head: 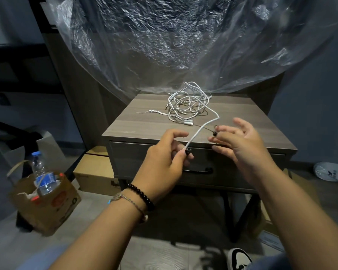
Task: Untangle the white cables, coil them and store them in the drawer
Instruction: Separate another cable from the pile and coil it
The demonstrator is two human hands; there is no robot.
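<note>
A tangle of white cables (pixel 185 103) lies at the back of the grey wooden nightstand top (pixel 137 125). One white cable strand (pixel 205 124) runs from the pile forward over the front edge. My left hand (pixel 164 162) pinches the near end of that strand in front of the drawer. My right hand (pixel 240 141) hovers beside the strand with fingers spread, holding nothing. The drawer (pixel 125 160) under the top is closed, its dark handle (pixel 203 170) partly hidden by my hands. A loose connector end (pixel 187 123) lies near the pile.
Crumpled clear plastic sheeting (pixel 183 39) hangs behind the nightstand. A brown paper bag (pixel 47 203) with a water bottle (pixel 42 176) stands on the floor at the left. Cardboard boxes (pixel 94 172) sit beside the nightstand. My shoe (pixel 240 258) shows at the bottom.
</note>
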